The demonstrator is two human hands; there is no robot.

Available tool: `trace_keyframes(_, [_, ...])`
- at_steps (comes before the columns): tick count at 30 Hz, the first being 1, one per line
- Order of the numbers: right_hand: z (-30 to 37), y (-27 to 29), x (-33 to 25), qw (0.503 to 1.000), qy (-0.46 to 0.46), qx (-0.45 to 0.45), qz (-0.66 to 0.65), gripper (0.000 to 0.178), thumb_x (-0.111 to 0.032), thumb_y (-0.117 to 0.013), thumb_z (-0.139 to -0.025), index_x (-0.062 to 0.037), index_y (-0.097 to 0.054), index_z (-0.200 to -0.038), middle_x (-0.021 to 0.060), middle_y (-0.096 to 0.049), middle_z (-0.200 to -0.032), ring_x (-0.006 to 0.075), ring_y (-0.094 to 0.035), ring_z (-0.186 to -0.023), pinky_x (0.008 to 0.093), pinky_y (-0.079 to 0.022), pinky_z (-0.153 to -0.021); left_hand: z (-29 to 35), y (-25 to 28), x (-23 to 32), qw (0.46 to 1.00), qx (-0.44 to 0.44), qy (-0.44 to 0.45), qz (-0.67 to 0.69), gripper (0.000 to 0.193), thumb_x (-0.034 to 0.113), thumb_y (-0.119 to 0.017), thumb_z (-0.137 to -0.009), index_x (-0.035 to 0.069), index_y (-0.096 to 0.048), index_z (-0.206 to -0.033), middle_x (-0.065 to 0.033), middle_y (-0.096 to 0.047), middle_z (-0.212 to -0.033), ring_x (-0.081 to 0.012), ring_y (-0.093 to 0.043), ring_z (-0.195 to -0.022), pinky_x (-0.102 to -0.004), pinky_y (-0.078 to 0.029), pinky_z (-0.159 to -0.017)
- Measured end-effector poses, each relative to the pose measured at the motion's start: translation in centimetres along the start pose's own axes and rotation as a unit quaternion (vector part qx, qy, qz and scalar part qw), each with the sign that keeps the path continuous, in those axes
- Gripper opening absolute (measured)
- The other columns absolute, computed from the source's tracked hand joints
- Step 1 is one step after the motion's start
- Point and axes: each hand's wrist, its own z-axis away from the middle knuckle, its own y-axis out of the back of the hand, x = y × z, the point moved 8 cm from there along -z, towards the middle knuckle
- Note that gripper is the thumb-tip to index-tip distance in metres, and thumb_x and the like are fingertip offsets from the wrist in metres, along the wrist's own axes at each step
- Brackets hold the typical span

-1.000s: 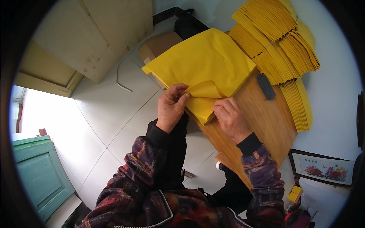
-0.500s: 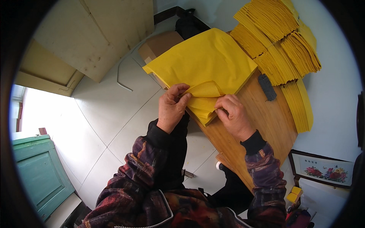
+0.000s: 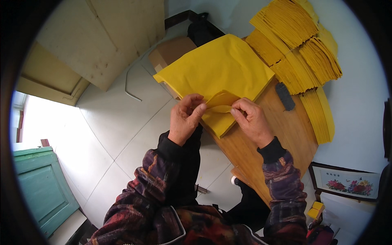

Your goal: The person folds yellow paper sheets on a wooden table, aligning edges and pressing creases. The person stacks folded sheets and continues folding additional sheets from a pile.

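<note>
Yellow cloth (image 3: 220, 65): lies broad and mostly flat over the left part of the wooden table (image 3: 281, 130), with its far left end reaching over part of the cardboard box (image 3: 172, 51); impossible to tell whether resting on it. At the near end, lifted into a flap (image 3: 223, 97) with a narrow gap beneath, above a lower layer (image 3: 216, 122) of the same yellow. Left hand (image 3: 185, 120): closed lightly, thumb against fingers, gripping the left edge, probably to steady that side. Right hand (image 3: 253, 122): closed too, pinching the thin right edge between thumb and fingertips, likely to hold the layers apart. Gripped from opposite sides, so seemingly stretched a little between. Grey pad (image 3: 285, 97): lies on bare wood just right of the cloth, untouched, perhaps placed there for easy reach. Folded yellow bundles (image 3: 284, 24): sit heaped at the far right, near the wall (image 3: 357, 85), apparently stacked there to leave room at the front.
</note>
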Motion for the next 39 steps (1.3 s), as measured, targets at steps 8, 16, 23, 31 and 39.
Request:
trace_keyframes(8, [0.1,0.4,0.9,0.997,-0.044,0.07,-0.011,0.01,-0.007,-0.062,-0.091,0.0015,-0.058,-0.089,0.0142,-0.061,-0.085,0.0278,-0.06,-0.077,0.0352,-0.048,-0.068,0.1,-0.5,-0.4,0.999,0.019,-0.041,0.015,0.026,0.002,-0.069,-0.087,-0.004,-0.062,-0.111,-0.0059,-0.068,-0.1,-0.0099,-0.061,-0.082,-0.0221,-0.049,-0.077])
trace_keyframes(16, [4.6,-1.0,-2.0,0.967,0.12,-0.009,0.226,0.029,-0.002,-0.069,-0.079,-0.0034,-0.063,-0.107,0.0106,-0.057,-0.104,0.0308,-0.056,-0.096,0.0383,-0.049,-0.081,-0.1,-0.2,-0.7,0.996,0.029,0.053,0.067,0.02,0.002,-0.065,-0.091,-0.003,-0.062,-0.11,-0.005,-0.069,-0.095,-0.0058,-0.058,-0.074,-0.0195,-0.045,-0.058])
trace_keyframes(23, [4.1,-2.3,-1.3,0.949,0.169,-0.008,0.265,0.02,-0.001,-0.066,-0.081,-0.0043,-0.067,-0.101,0.0079,-0.056,-0.102,0.0271,-0.054,-0.096,0.0369,-0.05,-0.081,-0.1,-0.3,0.0,0.996,0.033,0.039,0.067,0.019,0.003,-0.064,-0.091,-0.001,-0.062,-0.11,-0.0035,-0.068,-0.094,-0.004,-0.055,-0.068,-0.0187,-0.042,-0.052])
trace_keyframes(31, [2.8,-1.7,-1.4,0.971,0.149,-0.017,0.184,0.006,0.0,-0.064,-0.082,-0.0023,-0.061,-0.087,0.0101,-0.058,-0.094,0.03,-0.055,-0.092,0.0382,-0.05,-0.078,-0.2,-0.4,0.0,0.997,0.025,0.036,0.069,0.018,0.001,-0.064,-0.091,-0.002,-0.062,-0.109,-0.0034,-0.068,-0.096,-0.007,-0.06,-0.082,-0.0207,-0.048,-0.071])
trace_keyframes(39, [1.5,-0.9,-0.6,0.992,0.071,-0.039,0.1,0.013,0.004,-0.066,-0.078,-0.0018,-0.058,-0.086,0.0107,-0.061,-0.089,0.0308,-0.058,-0.088,0.0366,-0.048,-0.075,-0.1,-0.4,0.0,0.997,0.027,0.037,0.066,0.02,0.0,-0.065,-0.091,-0.002,-0.062,-0.11,-0.0037,-0.067,-0.097,-0.0082,-0.06,-0.086,-0.0217,-0.049,-0.078])
